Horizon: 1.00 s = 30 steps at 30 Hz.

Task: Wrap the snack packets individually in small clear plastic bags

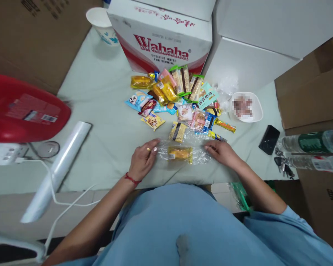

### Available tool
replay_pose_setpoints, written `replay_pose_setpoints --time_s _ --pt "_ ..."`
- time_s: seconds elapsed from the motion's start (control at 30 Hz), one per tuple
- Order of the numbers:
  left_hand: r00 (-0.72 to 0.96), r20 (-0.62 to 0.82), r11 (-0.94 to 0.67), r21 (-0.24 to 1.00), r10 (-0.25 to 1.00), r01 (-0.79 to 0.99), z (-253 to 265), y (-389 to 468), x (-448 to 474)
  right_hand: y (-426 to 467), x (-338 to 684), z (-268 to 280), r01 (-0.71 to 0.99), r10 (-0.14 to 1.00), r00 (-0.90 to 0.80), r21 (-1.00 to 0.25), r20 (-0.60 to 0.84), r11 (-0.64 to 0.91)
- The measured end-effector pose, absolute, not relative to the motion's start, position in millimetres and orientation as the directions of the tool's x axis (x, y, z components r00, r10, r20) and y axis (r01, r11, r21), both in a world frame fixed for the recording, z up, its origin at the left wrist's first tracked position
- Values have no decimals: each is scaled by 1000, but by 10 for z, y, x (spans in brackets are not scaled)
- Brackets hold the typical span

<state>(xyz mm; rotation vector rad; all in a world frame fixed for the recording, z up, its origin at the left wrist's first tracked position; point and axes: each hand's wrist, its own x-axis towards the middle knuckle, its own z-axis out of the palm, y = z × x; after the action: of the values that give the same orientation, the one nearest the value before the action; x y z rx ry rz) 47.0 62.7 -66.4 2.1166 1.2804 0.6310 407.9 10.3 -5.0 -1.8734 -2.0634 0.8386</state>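
Note:
A sheet of clear plastic film (201, 157) is spread near the front edge of the table, and a yellow-wrapped snack (180, 154) lies in its middle, seen through or on the film. My left hand (143, 159), with a ring and a red cord at the wrist, pinches the film's left end. On the opposite side my right hand (223, 153) pinches the right end between thumb and fingers. Just beyond the film sits a cream packet with a dark stripe (178, 132). Behind it is a heap of packaged snacks (166, 90).
A Wahaha carton (166, 46) backs the snacks, beside white boxes (249, 59). Leftward are a paper cup (104, 27), a red container (24, 107), a film roll (58, 170) and white cables. Rightward are a white bowl (256, 107), phone (269, 139), keys (283, 166) and bottles (310, 142).

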Motion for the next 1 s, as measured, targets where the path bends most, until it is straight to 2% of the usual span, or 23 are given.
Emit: replay_pose_setpoints --time_s 0.1,0.2,0.3,0.43,0.53,0.77,0.9,1.0 --pt "323 118 -306 714 939 630 -686 631 534 351 4000 73 927 992 -100 -370 -82 63" --pt "311 139 -312 719 940 622 -683 635 571 690 3725 131 890 945 -320 -321 65 324" --pt "299 160 -324 686 941 652 -670 645 590 1059 3391 22 800 850 -518 -300 92 520" --pt "223 184 -289 584 957 759 -648 676 647 1448 3144 -181 767 815 -580 -348 -16 539" --pt "189 121 -224 557 975 800 -621 742 737 1609 3111 -179 764 808 -586 -375 -63 525" --pt "128 -178 -21 503 976 864 -519 1020 882 1326 2963 269 844 817 -534 -196 -219 499" --pt "76 -229 58 531 971 845 -488 1104 820 763 2814 299 833 752 -552 -200 -361 516" --pt "126 -246 52 610 961 791 -467 1118 670 425 2800 112 826 725 -563 -233 -396 514"
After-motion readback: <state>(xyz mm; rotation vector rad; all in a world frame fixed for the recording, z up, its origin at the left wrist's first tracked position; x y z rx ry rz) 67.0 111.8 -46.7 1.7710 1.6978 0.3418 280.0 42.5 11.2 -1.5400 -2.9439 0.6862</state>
